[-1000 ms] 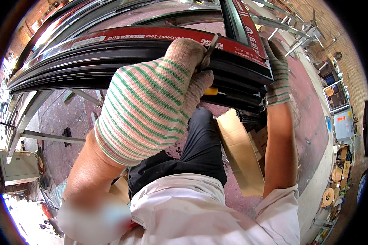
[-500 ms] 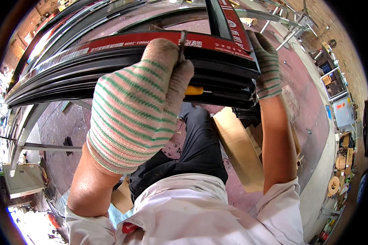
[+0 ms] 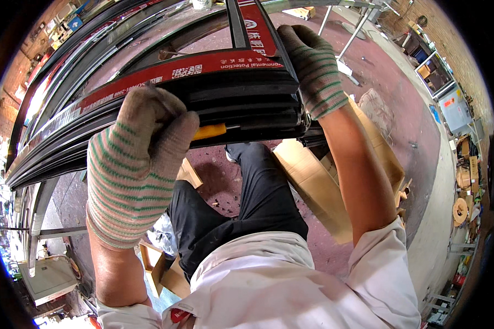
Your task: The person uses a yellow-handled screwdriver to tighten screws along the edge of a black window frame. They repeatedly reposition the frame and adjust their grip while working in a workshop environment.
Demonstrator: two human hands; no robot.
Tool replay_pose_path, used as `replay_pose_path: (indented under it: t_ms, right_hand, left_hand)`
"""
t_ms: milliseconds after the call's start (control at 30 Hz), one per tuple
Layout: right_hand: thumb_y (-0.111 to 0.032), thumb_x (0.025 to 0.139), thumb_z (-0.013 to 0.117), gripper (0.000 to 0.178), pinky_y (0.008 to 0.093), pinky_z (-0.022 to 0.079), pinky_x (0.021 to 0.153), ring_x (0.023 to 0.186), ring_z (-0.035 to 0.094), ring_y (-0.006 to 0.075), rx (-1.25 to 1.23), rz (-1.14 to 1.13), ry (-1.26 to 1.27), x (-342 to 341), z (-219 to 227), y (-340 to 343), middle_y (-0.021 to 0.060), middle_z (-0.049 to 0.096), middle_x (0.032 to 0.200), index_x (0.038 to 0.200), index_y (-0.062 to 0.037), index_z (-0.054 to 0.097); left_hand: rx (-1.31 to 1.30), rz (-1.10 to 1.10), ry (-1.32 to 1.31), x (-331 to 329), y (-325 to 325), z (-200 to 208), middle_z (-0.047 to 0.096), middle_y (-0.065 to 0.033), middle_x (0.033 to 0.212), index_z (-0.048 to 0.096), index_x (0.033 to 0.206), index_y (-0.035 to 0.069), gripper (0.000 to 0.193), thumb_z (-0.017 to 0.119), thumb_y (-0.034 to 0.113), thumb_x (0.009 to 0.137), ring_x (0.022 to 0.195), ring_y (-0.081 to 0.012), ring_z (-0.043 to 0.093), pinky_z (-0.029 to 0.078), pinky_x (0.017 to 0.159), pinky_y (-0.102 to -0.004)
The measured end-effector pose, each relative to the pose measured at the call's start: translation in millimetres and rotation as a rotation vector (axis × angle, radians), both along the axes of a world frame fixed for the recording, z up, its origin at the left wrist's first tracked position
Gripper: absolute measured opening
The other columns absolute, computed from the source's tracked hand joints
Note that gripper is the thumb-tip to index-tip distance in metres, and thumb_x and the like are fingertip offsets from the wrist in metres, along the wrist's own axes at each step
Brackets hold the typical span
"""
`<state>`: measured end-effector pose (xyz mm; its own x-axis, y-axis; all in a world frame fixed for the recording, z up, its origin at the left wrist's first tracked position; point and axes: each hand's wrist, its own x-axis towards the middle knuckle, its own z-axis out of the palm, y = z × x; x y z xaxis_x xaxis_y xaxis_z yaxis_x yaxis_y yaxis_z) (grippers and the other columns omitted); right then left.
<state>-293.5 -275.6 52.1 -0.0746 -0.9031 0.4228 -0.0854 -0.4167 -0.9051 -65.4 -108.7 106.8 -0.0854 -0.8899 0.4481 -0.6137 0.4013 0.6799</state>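
Observation:
A stack of black window frames with red and clear film on top lies across the view in front of me. My left hand, in a striped knit glove, is closed against the near side of the stack. A yellow-handled screwdriver with a thin metal shaft juts from under its fingers, pointing right. The rest of its handle is hidden by the glove. My right hand, gloved alike, has its fingers curled on the right end of the top frame, at the corner; its fingertips are partly hidden.
Metal stand legs support the frames at the left. An open cardboard box sits on the floor right of my legs. Farther off are a grey cabinet at lower left and cluttered boxes along the right wall.
Both hands and the frames now sit farther left in the picture. A dark metal rod that stuck up above my left hand no longer shows. My right hand has shifted up along the corner.

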Motion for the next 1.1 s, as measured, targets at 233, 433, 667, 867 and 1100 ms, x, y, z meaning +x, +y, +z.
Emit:
replay_pose_path:
  t_ms: [233, 433, 667, 867, 1100]
  right_hand:
    - [-0.032, 0.093, 0.066, 0.037, 0.0248, 0.053, 0.072, 0.08, 0.066, 0.014, 0.038, -0.005, 0.047, -1.1, 0.1, 2.1, 0.0094, 0.07, 0.092, 0.11, 0.0009, 0.068]
    - [-0.031, 0.091, 0.064, 0.038, 0.0293, 0.053, 0.072, 0.076, 0.064, 0.0152, -0.003, 0.012, -0.035, 3.9, 1.6, 3.8, 0.0116, 0.07, 0.086, 0.102, 0.0042, 0.069]
    - [-0.032, 0.09, 0.064, 0.038, 0.0308, 0.053, 0.074, 0.078, 0.065, 0.0175, 0.0, 0.012, -0.045, 2.6, -1.4, -0.1, 0.0134, 0.071, 0.088, 0.102, 0.004, 0.069]
    - [-0.03, 0.091, 0.069, 0.038, 0.0248, 0.054, 0.074, 0.083, 0.067, 0.0144, 0.109, 0.08, -0.146, -2.4, -1.0, 4.0, 0.0096, 0.07, 0.095, 0.112, 0.0016, 0.067]
    - [-0.03, 0.092, 0.069, 0.038, 0.0255, 0.055, 0.075, 0.084, 0.067, 0.0152, 0.143, 0.059, -0.189, 2.3, 4.4, 10.9, 0.0102, 0.07, 0.097, 0.112, 0.0011, 0.066]
  left_hand:
    - [-0.232, -0.136, -0.259, 11.7, 9.2, -7.7, 0.067, -0.0064, 0.087, 0.064, 0.099, 0.003, 0.016, 0.07, -0.002, 0.085, 0.074, -0.0143, 0.065, 0.052, 0.069, -0.0273]
    - [-0.368, -0.173, -0.328, 9.5, 7.6, -8.5, 0.067, -0.0093, 0.086, 0.063, 0.098, 0.004, 0.02, 0.072, -0.003, 0.082, 0.074, -0.0196, 0.066, 0.052, 0.067, -0.03]
    - [-0.419, -0.124, -0.322, 4.6, 15.0, -17.4, 0.066, -0.0115, 0.086, 0.062, 0.099, 0.005, 0.023, 0.072, -0.006, 0.081, 0.073, -0.0237, 0.065, 0.051, 0.066, -0.0303]
    - [-0.473, -0.115, -0.298, 1.7, 9.8, -19.6, 0.064, -0.0109, 0.079, 0.061, 0.1, 0.007, 0.029, 0.075, -0.004, 0.077, 0.065, -0.0243, 0.066, 0.051, 0.056, -0.0309]
    - [-0.504, -0.097, -0.421, 2.1, 17.8, -26.3, 0.068, -0.0143, 0.091, 0.059, 0.106, 0.008, 0.034, 0.073, -0.005, 0.078, 0.073, -0.0261, 0.068, 0.053, 0.063, -0.0332]
